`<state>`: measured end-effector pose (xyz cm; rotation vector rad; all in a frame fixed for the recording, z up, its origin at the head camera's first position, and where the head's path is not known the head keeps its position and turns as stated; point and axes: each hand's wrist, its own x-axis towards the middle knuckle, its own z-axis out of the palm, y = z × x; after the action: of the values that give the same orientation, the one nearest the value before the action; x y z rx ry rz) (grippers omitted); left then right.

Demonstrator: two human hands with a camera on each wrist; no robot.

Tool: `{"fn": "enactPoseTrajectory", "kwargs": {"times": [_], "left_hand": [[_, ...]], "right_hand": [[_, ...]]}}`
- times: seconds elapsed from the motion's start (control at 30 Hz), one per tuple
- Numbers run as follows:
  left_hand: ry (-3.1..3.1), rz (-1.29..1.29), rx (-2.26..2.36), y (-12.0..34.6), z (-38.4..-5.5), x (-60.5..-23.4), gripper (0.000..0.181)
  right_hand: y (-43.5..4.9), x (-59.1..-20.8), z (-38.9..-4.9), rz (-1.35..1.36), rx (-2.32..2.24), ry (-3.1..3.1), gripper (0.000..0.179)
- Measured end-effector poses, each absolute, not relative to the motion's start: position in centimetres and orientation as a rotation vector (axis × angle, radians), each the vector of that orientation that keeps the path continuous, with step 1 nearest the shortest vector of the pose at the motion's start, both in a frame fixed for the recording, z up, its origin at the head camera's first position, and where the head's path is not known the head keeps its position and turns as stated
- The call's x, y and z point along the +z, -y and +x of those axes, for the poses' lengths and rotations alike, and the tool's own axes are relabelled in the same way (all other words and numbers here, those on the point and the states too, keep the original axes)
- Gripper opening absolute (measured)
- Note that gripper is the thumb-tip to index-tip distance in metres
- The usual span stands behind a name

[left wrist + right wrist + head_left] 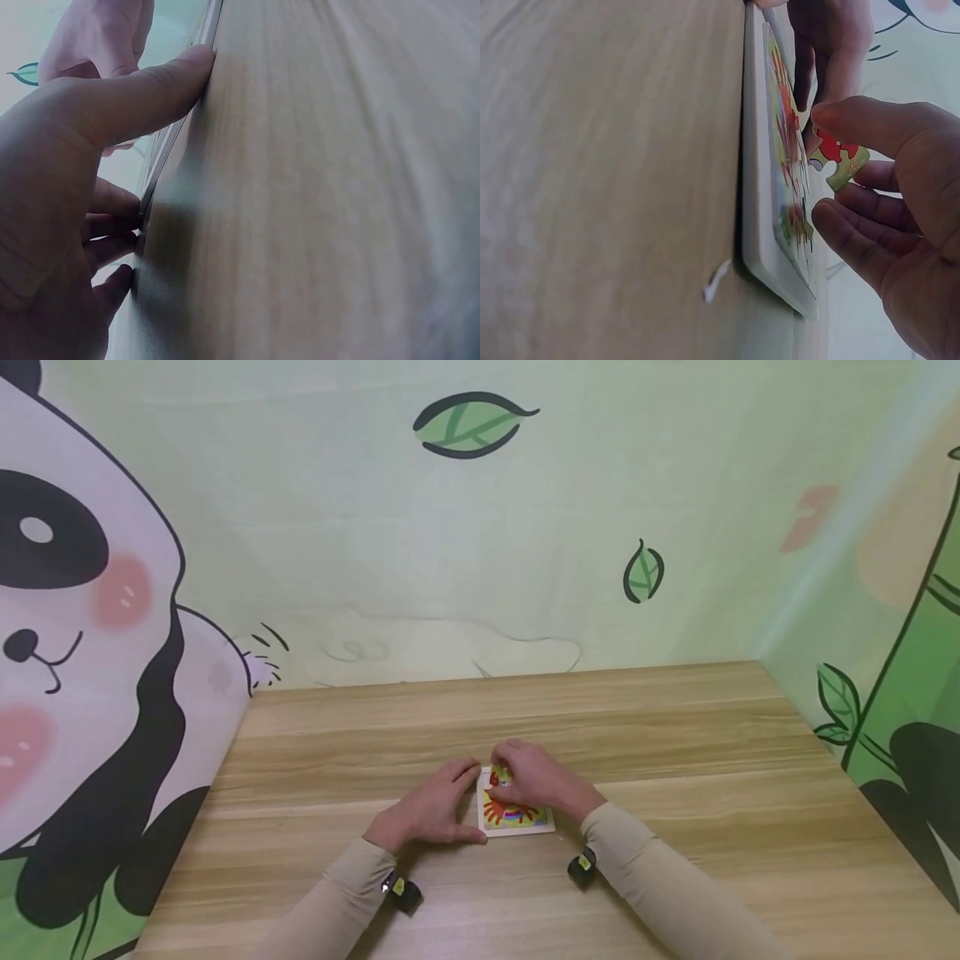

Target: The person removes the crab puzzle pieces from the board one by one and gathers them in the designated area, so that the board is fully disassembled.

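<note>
A small jigsaw puzzle [517, 816] in a white-bordered frame lies flat on the table, with a colourful red, yellow and green picture. My left hand [431, 806] rests along the frame's left side, the thumb at the near corner and the fingertips by the far one. Above the picture my right hand [536, 781] pinches a puzzle piece [842, 159], green and red with a rounded notch, between thumb and fingers. In the right wrist view the piece is tilted over the puzzle's surface. The right hand covers part of the picture in the head view.
The wood-grain table [720, 760] meets a printed wall [360, 527] at the back. A tiny white scrap [717, 281] lies beside the frame. A wrist camera [405, 895] is strapped to the left wrist, another camera [582, 868] to the right.
</note>
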<state>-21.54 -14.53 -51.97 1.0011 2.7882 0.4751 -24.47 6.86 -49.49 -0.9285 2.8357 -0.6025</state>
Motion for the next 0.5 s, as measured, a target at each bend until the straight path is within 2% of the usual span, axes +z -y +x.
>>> {"fn": "enactPoseTrajectory", "kwargs": {"times": [0.5], "left_hand": [[-2.799, 1.007, 0.475, 14.57, -21.5, -52.15, 0.104]], "right_hand": [[-7.64, -49.06, -24.95, -0.979, -0.686, -2.848, 0.038]]}}
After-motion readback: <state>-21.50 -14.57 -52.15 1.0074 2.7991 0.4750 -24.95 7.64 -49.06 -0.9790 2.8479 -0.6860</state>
